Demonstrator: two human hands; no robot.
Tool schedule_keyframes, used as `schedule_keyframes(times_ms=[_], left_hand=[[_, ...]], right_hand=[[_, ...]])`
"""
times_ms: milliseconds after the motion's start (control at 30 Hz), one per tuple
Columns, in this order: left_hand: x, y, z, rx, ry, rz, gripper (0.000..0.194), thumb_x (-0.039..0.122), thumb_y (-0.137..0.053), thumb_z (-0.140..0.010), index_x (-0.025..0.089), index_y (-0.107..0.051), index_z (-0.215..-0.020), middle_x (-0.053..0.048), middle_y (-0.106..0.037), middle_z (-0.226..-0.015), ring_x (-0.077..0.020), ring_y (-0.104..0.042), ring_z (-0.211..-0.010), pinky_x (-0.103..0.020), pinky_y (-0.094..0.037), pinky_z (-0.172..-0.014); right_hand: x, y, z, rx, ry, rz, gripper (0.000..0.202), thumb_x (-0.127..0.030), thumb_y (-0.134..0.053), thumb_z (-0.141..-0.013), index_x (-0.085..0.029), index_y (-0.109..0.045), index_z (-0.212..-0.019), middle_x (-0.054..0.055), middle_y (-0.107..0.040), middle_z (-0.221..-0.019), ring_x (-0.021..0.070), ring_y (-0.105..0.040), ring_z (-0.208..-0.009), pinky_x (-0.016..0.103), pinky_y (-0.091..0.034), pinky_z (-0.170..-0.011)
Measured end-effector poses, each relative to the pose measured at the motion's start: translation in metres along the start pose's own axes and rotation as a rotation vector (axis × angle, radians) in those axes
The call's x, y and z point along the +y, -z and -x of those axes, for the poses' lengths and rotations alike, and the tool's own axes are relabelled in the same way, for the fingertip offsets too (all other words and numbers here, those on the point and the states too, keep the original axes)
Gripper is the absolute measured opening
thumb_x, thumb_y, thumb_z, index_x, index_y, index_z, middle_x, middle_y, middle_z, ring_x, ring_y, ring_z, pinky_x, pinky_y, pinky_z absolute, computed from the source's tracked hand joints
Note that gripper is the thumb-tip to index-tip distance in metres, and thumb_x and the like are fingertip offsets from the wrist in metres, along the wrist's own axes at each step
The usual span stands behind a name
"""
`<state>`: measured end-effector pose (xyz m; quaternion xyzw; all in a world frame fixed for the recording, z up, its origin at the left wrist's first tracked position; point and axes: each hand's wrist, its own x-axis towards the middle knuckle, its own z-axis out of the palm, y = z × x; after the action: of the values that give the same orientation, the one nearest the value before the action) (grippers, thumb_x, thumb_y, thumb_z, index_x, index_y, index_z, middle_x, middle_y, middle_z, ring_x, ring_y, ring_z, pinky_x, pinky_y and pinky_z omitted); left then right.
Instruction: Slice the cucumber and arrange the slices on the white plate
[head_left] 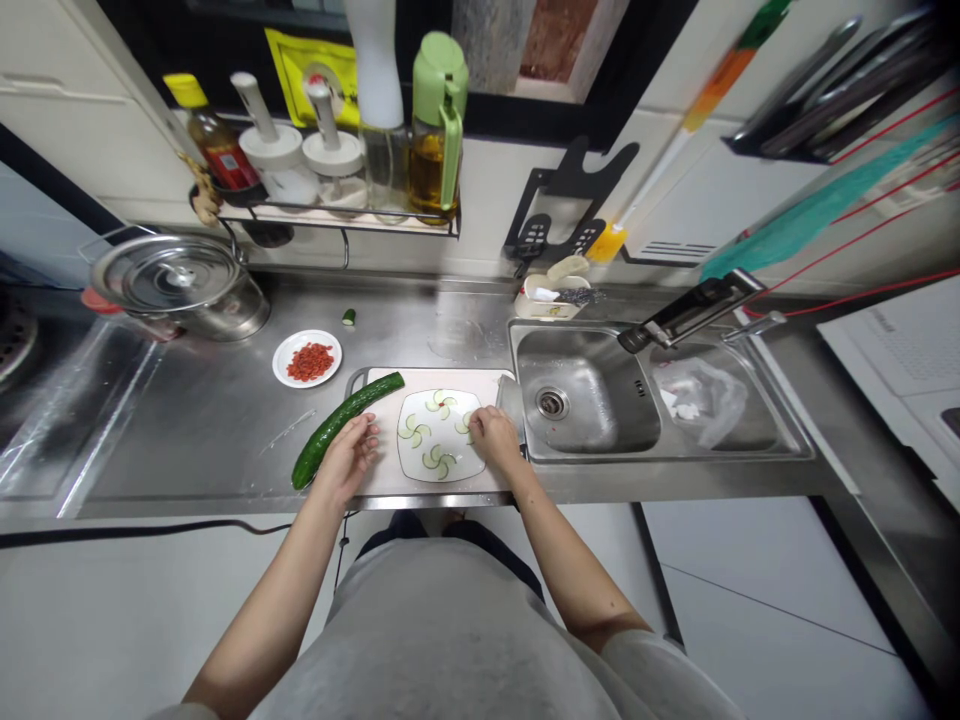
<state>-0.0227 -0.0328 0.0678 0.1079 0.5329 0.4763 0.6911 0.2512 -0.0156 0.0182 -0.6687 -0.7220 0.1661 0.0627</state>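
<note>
A square white plate [420,470] lies on the light cutting board [384,478]. Thin cucumber slices [439,461] form pinwheel patterns on it, and the top one has a small red piece at its centre. Over the plate's right side, my right hand [496,436] is closed in a pinch beside the right-hand pinwheel; anything between its fingertips is hidden. My left hand [351,458] is open, palm turned inward, left of the plate. Right beside it a long cucumber [330,430] rests across the board's left edge. A wide-bladed knife [511,402] lies past my right hand.
A round white plate [280,372] of red dried berries [310,361] and a cucumber end [349,317] are on the steel counter. A lidded pot [225,300] stands left. The sink [600,400] with its faucet [675,318] adjoins the board's right. Bottles and jars line a wall rack [337,218].
</note>
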Motion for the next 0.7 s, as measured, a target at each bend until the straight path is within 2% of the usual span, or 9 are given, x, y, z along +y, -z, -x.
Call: schedule_keyframes(times_ms=[267,400,533,633,700], left_hand=[[-0.001,0.002,-0.001,-0.008,-0.005,0.003,0.032,0.033,-0.076,-0.069,0.017,-0.062,-0.093,0.003,-0.058,-0.072,-0.0048,-0.055,-0.055,-0.013,-0.043,-0.046],[0.003,0.007,-0.004,0.001,-0.045,-0.013,0.034,0.034,-0.077,-0.068,0.017,-0.062,-0.094,0.003,-0.058,-0.075,-0.0048,-0.054,-0.056,-0.013,-0.041,-0.045],[0.016,0.015,-0.01,0.056,-0.174,-0.036,0.036,0.037,-0.076,-0.067,0.018,-0.061,-0.094,0.003,-0.059,-0.076,-0.004,-0.052,-0.055,-0.013,-0.038,-0.045],[0.032,0.022,-0.016,0.14,-0.302,-0.086,0.036,0.038,-0.075,-0.066,0.018,-0.06,-0.093,0.003,-0.059,-0.075,-0.0039,-0.049,-0.054,-0.013,-0.035,-0.045],[0.042,0.027,-0.023,0.235,-0.398,-0.157,0.035,0.038,-0.073,-0.067,0.018,-0.06,-0.092,0.003,-0.058,-0.073,-0.0042,-0.048,-0.053,-0.013,-0.032,-0.045]], right_hand=[[0.003,0.003,-0.001,0.096,0.001,-0.14,0.016,-0.022,-0.047,-0.088,-0.02,-0.061,-0.083,0.005,-0.06,-0.083,0.0178,-0.049,-0.08,0.027,-0.033,-0.071],[0.015,0.011,-0.002,0.253,-0.03,-0.3,0.016,-0.025,-0.046,-0.085,-0.02,-0.06,-0.082,0.004,-0.059,-0.08,0.0176,-0.051,-0.078,0.027,-0.037,-0.072],[0.033,0.025,0.001,0.425,-0.113,-0.422,0.02,-0.029,-0.044,-0.083,-0.019,-0.061,-0.082,0.003,-0.059,-0.073,0.0179,-0.052,-0.074,0.029,-0.039,-0.071],[0.044,0.031,0.006,0.467,-0.175,-0.476,0.022,-0.034,-0.047,-0.081,-0.018,-0.062,-0.085,0.002,-0.058,-0.07,0.0174,-0.052,-0.069,0.029,-0.041,-0.068],[0.049,0.032,0.011,0.475,-0.205,-0.511,0.025,-0.037,-0.048,-0.079,-0.017,-0.062,-0.085,0.002,-0.057,-0.069,0.0171,-0.052,-0.066,0.029,-0.041,-0.066]])
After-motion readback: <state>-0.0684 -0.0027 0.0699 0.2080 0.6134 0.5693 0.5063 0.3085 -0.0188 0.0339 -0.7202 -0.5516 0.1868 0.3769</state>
